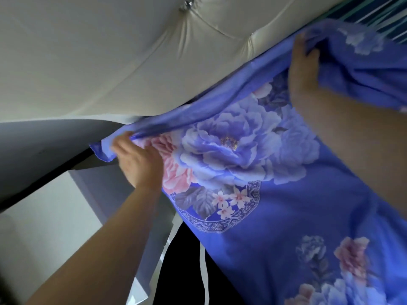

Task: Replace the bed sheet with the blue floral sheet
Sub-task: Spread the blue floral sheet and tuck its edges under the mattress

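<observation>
The blue floral sheet (275,205), printed with large blue and pink peonies, covers the bed across the right and lower part of the view. Its top edge lies bunched along the cream tufted headboard (110,62). My left hand (136,159) grips the sheet's corner at the bed's left edge, fingers curled round the fabric. My right hand (304,62) grips a raised fold of the sheet farther along the headboard, with the thumb over the cloth. The mattress under the sheet is hidden.
A striped teal and dark blue fabric (374,16) shows at the top right behind the sheet. A grey and white bedside cabinet (99,183) stands left of the bed, below my left hand. A dark gap (187,260) runs beside the bed.
</observation>
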Available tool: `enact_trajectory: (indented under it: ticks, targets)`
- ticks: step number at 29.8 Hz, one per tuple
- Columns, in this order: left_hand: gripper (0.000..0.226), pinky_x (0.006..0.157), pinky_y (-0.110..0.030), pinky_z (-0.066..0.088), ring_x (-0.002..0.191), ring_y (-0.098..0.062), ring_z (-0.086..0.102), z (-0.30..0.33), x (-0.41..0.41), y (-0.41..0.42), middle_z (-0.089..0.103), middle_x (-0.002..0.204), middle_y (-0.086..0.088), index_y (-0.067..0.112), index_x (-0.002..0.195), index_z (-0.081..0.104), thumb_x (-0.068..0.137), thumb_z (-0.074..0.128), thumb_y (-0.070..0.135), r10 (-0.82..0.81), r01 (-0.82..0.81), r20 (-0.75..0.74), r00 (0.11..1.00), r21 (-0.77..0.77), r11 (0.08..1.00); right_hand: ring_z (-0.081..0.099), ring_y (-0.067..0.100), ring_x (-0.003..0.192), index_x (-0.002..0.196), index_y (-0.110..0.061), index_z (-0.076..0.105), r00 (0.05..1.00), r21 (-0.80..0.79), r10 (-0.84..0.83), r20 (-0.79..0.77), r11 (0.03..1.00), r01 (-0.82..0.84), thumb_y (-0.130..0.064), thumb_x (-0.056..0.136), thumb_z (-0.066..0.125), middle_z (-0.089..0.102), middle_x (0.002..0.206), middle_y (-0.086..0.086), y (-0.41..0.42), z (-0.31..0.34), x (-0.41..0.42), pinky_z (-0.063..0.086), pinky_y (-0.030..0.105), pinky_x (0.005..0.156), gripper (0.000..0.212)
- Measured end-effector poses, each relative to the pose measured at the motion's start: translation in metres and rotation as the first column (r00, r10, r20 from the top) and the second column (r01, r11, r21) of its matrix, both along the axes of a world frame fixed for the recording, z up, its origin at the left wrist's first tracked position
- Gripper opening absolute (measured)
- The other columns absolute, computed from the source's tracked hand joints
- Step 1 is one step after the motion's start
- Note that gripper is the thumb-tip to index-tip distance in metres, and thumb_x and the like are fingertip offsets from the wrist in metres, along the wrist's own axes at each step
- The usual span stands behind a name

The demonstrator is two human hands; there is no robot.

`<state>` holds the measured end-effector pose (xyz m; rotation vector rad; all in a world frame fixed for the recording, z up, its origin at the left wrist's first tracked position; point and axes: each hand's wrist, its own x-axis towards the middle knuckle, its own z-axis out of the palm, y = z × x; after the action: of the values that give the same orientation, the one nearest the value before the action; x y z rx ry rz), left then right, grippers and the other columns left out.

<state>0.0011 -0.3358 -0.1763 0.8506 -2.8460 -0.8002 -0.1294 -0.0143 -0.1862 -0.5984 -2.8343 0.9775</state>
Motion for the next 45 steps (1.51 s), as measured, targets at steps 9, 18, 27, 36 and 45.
enact_trajectory:
  ticks: [9, 18, 27, 36, 45]
  targets:
    - [0.054, 0.103, -0.066, 0.025, 0.129, -0.038, 0.041, -0.037, -0.036, 0.013, 0.041, 0.148, -0.001, 0.032, 0.14, 0.044, 0.09, 0.033, 0.05, -0.657, 0.792, 0.45, 0.604, -0.247, 0.559, 0.021, 0.033, 0.14, 0.147, -0.013, 0.024, 0.866, 0.296, 0.311, 0.391, 0.849, -0.438, -0.059, 0.083, 0.042, 0.023, 0.153, 0.012, -0.029, -0.027, -0.014, 0.019, 0.06, 0.109, 0.081]
    - [0.035, 0.099, -0.042, 0.039, 0.113, -0.038, 0.05, -0.047, -0.073, -0.032, 0.057, 0.119, -0.023, 0.007, 0.116, 0.058, 0.098, 0.034, 0.026, -0.233, 0.18, 0.367, 0.9, 0.173, 0.968, 0.004, 0.029, 0.146, 0.152, -0.027, 0.01, 0.81, 0.215, 0.283, 0.513, 0.871, -0.441, -0.059, 0.093, 0.028, 0.006, 0.16, 0.002, -0.028, -0.034, -0.067, 0.003, 0.061, 0.113, 0.07]
    - [0.047, 0.113, -0.045, 0.022, 0.139, -0.029, 0.022, -0.041, -0.017, 0.008, 0.017, 0.156, -0.001, 0.024, 0.144, 0.036, 0.098, 0.04, 0.029, 0.133, -0.179, 0.301, 0.944, 0.127, 0.976, 0.003, 0.036, 0.145, 0.15, -0.024, 0.015, 0.842, 0.275, 0.291, 0.454, 0.853, -0.443, -0.07, 0.083, 0.039, 0.005, 0.16, 0.009, -0.068, -0.036, -0.002, 0.004, 0.059, 0.112, 0.085]
    - [0.065, 0.115, -0.035, 0.022, 0.142, -0.021, 0.024, -0.056, -0.016, -0.023, 0.023, 0.156, -0.006, 0.019, 0.15, 0.025, 0.095, 0.051, 0.04, -0.256, 0.189, 0.226, 0.94, 0.28, 0.941, 0.017, 0.033, 0.143, 0.143, -0.026, 0.032, 0.814, 0.243, 0.445, 0.374, 0.799, -0.549, -0.046, 0.088, 0.046, 0.024, 0.154, 0.007, -0.048, -0.025, -0.005, 0.015, 0.062, 0.11, 0.06]
    - [0.105, 0.104, -0.046, 0.041, 0.122, -0.031, 0.052, -0.057, 0.08, 0.02, 0.048, 0.139, -0.011, 0.015, 0.139, 0.039, 0.061, 0.057, 0.084, 0.229, -0.548, 0.562, 0.795, 0.501, 0.67, 0.057, 0.03, 0.109, 0.112, -0.023, 0.064, -0.036, 0.055, 0.979, 0.2, -0.048, -0.997, -0.058, 0.078, 0.052, 0.061, 0.121, 0.003, -0.085, -0.014, 0.287, 0.05, 0.046, 0.092, 0.05]
